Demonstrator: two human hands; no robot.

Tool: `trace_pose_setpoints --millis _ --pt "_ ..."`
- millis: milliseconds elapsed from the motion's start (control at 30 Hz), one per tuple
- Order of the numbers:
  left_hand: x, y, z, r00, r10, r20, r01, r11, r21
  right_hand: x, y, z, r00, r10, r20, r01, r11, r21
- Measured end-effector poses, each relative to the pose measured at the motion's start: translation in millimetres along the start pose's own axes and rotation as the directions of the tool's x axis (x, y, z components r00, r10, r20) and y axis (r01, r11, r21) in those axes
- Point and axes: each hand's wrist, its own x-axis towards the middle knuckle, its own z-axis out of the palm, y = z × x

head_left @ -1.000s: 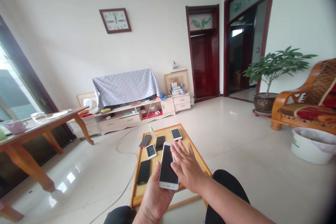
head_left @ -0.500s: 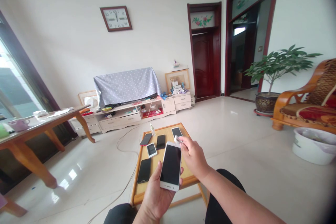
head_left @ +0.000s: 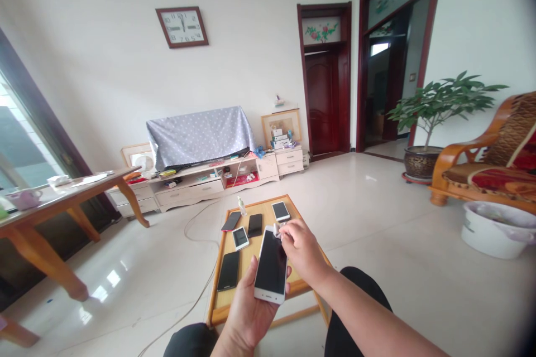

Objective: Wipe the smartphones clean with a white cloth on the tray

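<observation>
My left hand [head_left: 250, 312] is closed around a white smartphone [head_left: 268, 273], its dark screen facing up toward me. Pinched in the fingers of my right hand [head_left: 304, 248] is a small white wad [head_left: 277, 230], perhaps tissue or cloth, which is at the phone's top right corner. Much of the wad is hidden by the fingers. Both hands are above a small wooden table [head_left: 215, 312]. On it lie a large black phone [head_left: 228, 271], a small white phone [head_left: 240, 238], a black phone [head_left: 255, 225], a red-edged phone [head_left: 231, 221] and another white phone [head_left: 281, 211].
A clear spray bottle [head_left: 242, 206] stands at the table's far edge. A cable [head_left: 201, 290] runs along the floor at the left. Beyond are a low white cabinet [head_left: 190, 195], a wooden table [head_left: 121, 178], a potted plant [head_left: 425, 164] and a white tub [head_left: 489, 237].
My right hand has moved slightly down and left, bringing the white wad from beside the phone's top edge onto its upper right corner. My left hand still holds the phone.
</observation>
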Motion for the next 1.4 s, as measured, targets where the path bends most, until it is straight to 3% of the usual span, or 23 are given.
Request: trace_pose_setpoints --millis 167,267,467,567,733,933,1067,1167,1233,1400 --pt "3 5 -4.1 0.999 0.011 -0.030 -0.013 0.998 -0.054 -38 -17 8 0.949 -0.173 0.264 0.215 0.967 -0.139" --pt "3 7 -6.1 0.999 0.000 -0.041 -0.003 0.997 -0.074 -48 -20 12 0.930 -0.148 0.337 0.203 0.970 -0.132" --pt "1 5 -2.2 0.999 0.046 -0.010 -0.047 0.999 -0.011 -13 8 7 0.990 0.030 0.141 0.004 0.970 -0.241" --pt "1 6 -2.9 0.999 0.047 -0.017 -0.047 0.999 -0.011 -22 3 10 0.981 -0.030 0.190 0.071 0.975 -0.211" --pt "1 7 -6.9 1.000 0.025 -0.016 -0.026 0.999 -0.032 -57 -21 23 0.917 -0.194 0.348 0.246 0.962 -0.114" --pt "1 7 -2.5 0.997 0.071 -0.028 -0.071 0.997 -0.010 -17 1 17 0.985 0.070 0.160 -0.070 0.998 -0.009" --pt "4 7 -6.8 0.998 0.058 -0.031 -0.059 0.997 -0.040 -31 -11 19 0.977 -0.060 0.205 0.074 0.995 -0.060" --pt "6 6 -12.5 0.999 -0.035 -0.014 0.035 0.998 -0.050 -57 -27 26 0.907 -0.206 0.368 0.250 0.965 -0.074" --pt "6 5 -12.8 0.999 -0.044 -0.012 0.044 0.998 -0.051 -58 -28 27 0.888 -0.234 0.397 0.293 0.952 -0.093" --pt "5 1 -2.1 0.999 0.046 -0.023 -0.046 0.999 -0.019 -3 -6 16 0.981 -0.130 0.142 0.159 0.965 -0.209"
